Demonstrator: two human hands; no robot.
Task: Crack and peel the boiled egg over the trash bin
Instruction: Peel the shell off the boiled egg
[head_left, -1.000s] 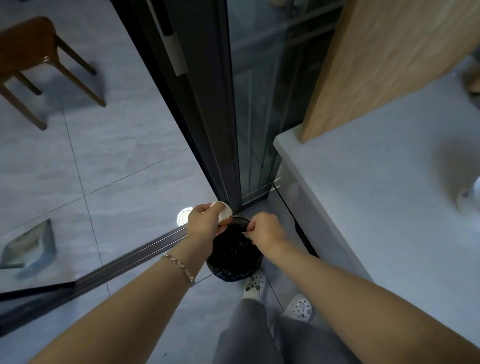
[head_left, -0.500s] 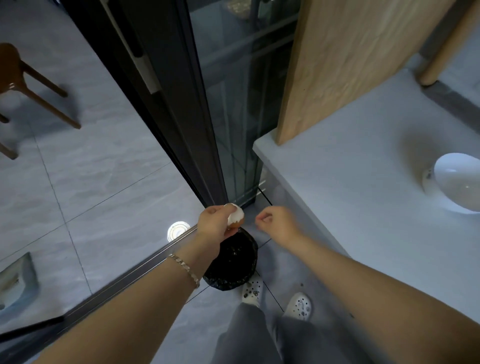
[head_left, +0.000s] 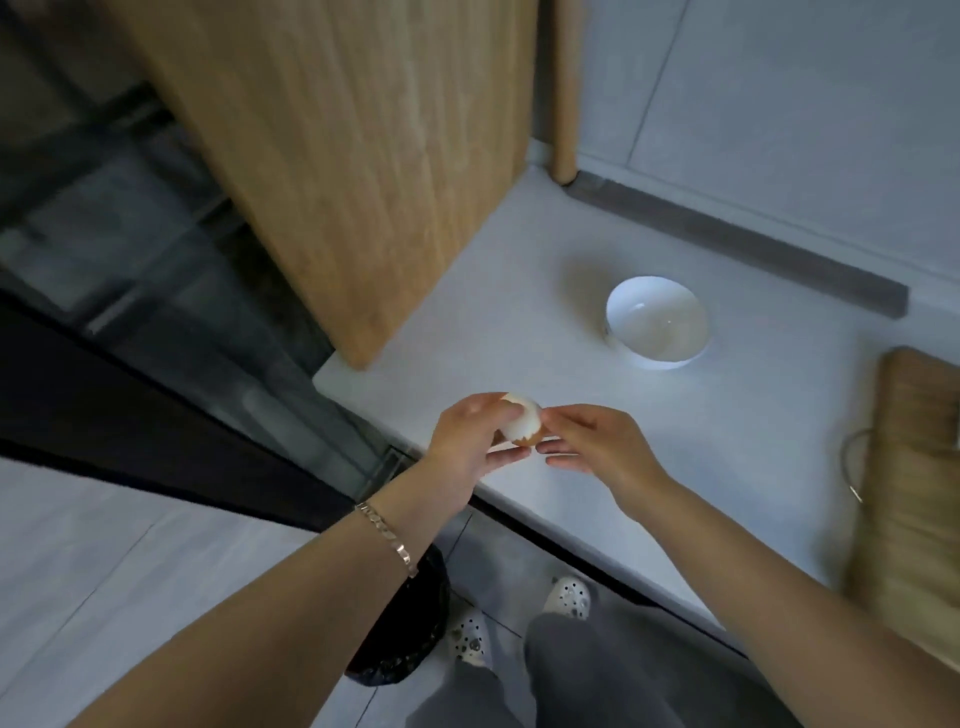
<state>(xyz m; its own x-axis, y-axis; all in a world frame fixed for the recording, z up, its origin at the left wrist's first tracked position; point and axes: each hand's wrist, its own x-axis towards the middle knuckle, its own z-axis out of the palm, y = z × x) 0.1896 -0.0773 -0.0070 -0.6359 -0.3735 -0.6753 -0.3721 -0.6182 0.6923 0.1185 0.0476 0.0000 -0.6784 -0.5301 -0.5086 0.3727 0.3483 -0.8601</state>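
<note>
Left hand (head_left: 470, 441) grips the half-peeled egg (head_left: 521, 425) above the surface's (head_left: 649, 441) near edge, right hand's (head_left: 597, 447) fingers (head_left: 563, 417) loosely spread, touching it.

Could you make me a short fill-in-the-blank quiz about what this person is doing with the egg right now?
1. The partly peeled egg is held in the ____ hand.
2. The white bowl stands on the ____.
3. The wrist with the bracelet belongs to the ____ arm.
4. The shell left on the egg is at its ____ end.

Missing words: left; countertop; left; lower
</note>
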